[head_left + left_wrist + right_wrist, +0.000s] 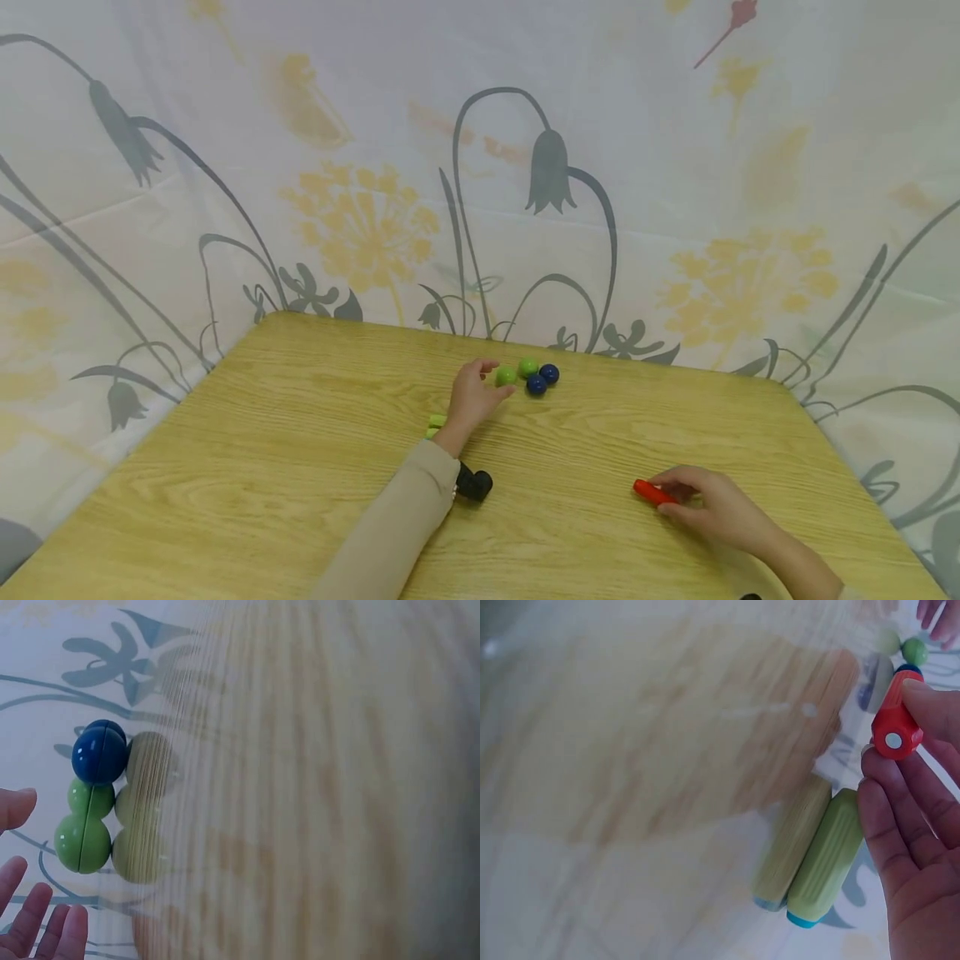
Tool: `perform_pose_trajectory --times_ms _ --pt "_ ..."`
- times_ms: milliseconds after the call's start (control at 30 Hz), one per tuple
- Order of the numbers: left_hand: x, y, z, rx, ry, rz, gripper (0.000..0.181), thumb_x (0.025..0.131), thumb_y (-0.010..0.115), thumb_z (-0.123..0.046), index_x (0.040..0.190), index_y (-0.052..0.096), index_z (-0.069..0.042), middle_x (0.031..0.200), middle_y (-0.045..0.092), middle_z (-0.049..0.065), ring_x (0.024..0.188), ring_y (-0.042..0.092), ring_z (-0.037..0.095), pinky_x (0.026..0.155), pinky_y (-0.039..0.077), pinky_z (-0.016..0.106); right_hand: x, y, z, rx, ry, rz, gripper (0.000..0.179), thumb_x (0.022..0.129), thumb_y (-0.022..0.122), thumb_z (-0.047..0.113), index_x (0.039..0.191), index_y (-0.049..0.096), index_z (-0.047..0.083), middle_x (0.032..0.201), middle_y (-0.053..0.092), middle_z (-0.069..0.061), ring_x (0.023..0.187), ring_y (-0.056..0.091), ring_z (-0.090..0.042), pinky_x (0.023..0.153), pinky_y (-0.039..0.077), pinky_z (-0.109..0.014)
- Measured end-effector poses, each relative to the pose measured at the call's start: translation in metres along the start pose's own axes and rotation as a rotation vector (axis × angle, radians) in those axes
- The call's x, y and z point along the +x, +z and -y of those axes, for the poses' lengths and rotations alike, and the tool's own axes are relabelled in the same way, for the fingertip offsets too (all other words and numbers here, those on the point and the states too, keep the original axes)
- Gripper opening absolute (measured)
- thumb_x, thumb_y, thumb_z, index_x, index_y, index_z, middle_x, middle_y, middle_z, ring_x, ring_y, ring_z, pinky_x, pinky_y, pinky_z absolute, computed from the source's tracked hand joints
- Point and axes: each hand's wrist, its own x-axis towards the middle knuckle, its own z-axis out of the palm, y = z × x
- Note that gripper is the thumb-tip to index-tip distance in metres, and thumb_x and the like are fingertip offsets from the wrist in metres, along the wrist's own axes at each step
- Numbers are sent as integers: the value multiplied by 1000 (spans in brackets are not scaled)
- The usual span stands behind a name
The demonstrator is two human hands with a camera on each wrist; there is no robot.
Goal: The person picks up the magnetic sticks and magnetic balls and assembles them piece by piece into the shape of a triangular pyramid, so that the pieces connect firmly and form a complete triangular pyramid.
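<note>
My left hand (474, 398) reaches to the back of the table, thumb and fingers spread around a glossy green ball (506, 377). In the left wrist view the fingers stand apart from the green ball (82, 844). Touching or close by are a second green ball (528, 367) and two dark blue balls (536, 384). At the right, my right hand (712, 504) pinches a short red rod (652, 492) between thumb and fingers. The rod's near end shows a white dot in the right wrist view, where a ribbed green rod (826, 859) with a teal end appears beyond the fingers.
Light green rods (436, 422) lie beside the left wrist, partly hidden by it. A black device (474, 485) sits at the left wrist. The wood-grain table (570, 450) meets a flower-patterned cloth (645, 167) behind it.
</note>
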Motion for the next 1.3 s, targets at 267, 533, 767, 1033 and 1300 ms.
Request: perform_pose_trajectory --times_ms 267,533,767,1033,1300 --pt "11 5 -5 43 -37 43 46 79 76 -14 120 58 -2 118 54 16 107 51 31 85 46 43 7 -1 6 -14 27 13 23 82 72 13 103 67 3 92 66 -1 74 55 -1 59 49 -24" --pt "17 9 -9 75 -39 99 45 79 75 -10 120 59 -1 119 55 16 109 51 32 88 45 41 16 2 9 -2 0 15 22 83 71 12 102 67 3 92 66 -3 74 55 -1 59 49 -25" --pt "17 11 -7 89 -50 109 37 81 72 -5 116 61 1 116 57 15 109 53 30 88 46 37 20 5 8 23 -13 33 22 84 70 12 103 66 2 93 65 -3 74 54 -1 60 49 -25" --pt "12 7 -8 28 -50 133 33 80 70 0 113 62 2 111 59 16 102 55 31 84 47 39 22 5 7 35 21 47 23 84 70 14 103 66 1 92 65 -3 74 55 -1 60 49 -24" --pt "1 2 -11 6 -22 166 31 81 69 0 111 63 2 107 60 15 96 58 30 79 49 38 24 7 9 29 -17 32 22 82 72 12 102 67 2 88 64 4 72 54 -1 58 48 -24"
